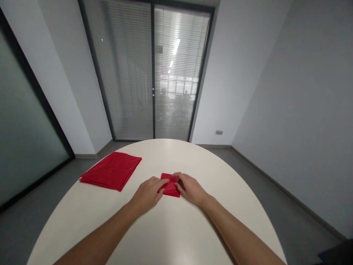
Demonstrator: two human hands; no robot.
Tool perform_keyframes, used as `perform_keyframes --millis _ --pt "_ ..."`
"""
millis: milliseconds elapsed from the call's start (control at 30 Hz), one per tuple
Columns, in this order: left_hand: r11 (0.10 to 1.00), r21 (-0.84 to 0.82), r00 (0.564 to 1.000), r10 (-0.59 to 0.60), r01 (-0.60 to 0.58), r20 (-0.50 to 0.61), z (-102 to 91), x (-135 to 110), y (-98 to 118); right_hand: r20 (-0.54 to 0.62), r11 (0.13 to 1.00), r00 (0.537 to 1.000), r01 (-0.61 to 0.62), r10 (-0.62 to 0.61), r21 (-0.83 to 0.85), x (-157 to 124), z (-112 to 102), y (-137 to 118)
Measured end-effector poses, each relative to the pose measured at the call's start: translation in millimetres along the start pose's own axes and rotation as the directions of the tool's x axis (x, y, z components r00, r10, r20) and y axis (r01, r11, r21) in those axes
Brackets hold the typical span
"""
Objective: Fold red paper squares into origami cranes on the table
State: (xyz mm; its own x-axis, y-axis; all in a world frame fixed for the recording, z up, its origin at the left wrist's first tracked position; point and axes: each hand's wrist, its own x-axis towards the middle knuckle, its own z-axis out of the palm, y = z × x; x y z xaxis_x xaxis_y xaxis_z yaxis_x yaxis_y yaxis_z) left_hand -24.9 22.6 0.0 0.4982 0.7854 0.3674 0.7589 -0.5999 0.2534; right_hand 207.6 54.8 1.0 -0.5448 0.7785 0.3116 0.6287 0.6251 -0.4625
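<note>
Near the middle of the white table (171,221) lies a small folded red sheet (171,191), thin like tissue paper or fine cloth. My left hand (147,193) grips its left side, with the fingers on top and the thumb near the front edge. Over the right part, my right hand (191,188) is curled, its thumb and fingers pinching the sheet. The exact grip of some fingertips is hidden. Further left, a stack of larger red sheets (111,171) lies flat with its edges slightly out of line.
The table has a rounded far edge. Behind it are glass panels with blinds (132,81) in a dark frame. A frosted glass panel (24,121) stands at the left and a grey wall (309,110) at the right. A dark object (338,253) shows at the lower right.
</note>
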Motion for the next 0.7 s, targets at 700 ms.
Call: perform_keyframes --millis 700 --pt "0.985 -0.032 0.985 0.171 -0.170 0.022 2.3 -0.4 -7.3 0.016 0.984 0.993 0.119 -0.118 -0.134 1.5 -5.8 -3.7"
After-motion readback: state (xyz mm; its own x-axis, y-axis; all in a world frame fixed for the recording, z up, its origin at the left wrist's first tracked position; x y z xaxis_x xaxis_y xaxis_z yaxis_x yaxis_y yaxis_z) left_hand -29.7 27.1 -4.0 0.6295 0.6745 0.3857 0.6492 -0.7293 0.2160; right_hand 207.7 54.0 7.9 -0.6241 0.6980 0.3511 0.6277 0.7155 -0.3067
